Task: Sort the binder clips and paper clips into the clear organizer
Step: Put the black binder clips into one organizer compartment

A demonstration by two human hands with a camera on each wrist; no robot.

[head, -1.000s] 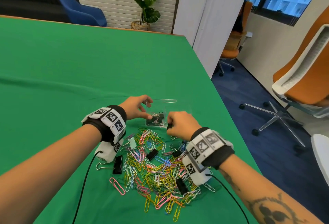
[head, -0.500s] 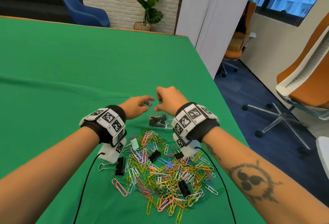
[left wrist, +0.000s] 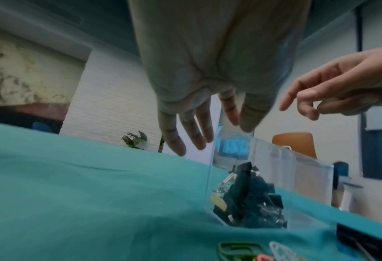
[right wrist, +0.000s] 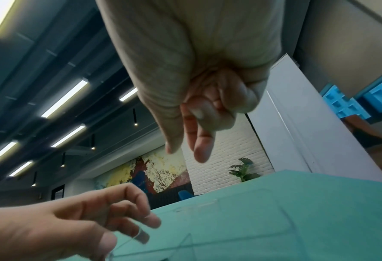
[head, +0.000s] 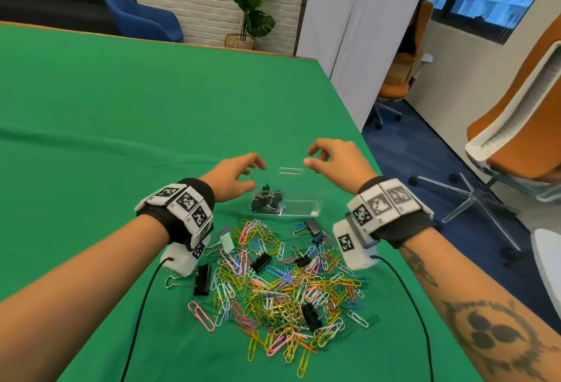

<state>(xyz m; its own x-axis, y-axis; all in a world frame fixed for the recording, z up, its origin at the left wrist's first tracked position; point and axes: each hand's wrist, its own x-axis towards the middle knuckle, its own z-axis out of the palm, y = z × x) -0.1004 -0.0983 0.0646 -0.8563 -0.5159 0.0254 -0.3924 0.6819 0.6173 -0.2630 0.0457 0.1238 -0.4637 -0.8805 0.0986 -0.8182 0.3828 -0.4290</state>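
Observation:
The clear organizer (head: pixel 300 209) stands on the green cloth just beyond the pile. Its left compartment holds several black binder clips (head: pixel 267 202), and the right one looks bare. My left hand (head: pixel 255 173) pinches the organizer's upper left rim between thumb and forefinger, as the left wrist view shows on the clear wall (left wrist: pixel 274 167). Above the organizer's right end hovers my right hand (head: pixel 309 157) with loosely curled fingers that hold nothing. A heap of coloured paper clips (head: pixel 288 287) lies near me, with black binder clips (head: pixel 202 278) scattered in it.
The table's right edge (head: pixel 349 108) runs close past the organizer, with blue floor and an orange office chair (head: pixel 516 144) beyond it. Black cables (head: pixel 142 305) trail from both wrist cameras across the cloth. Wide green cloth stretches to the left and far side.
My right hand rose from the pile's far edge with a dark clip, passed over the organizer, and now hangs to its right holding nothing. The left hand stayed at the rim.

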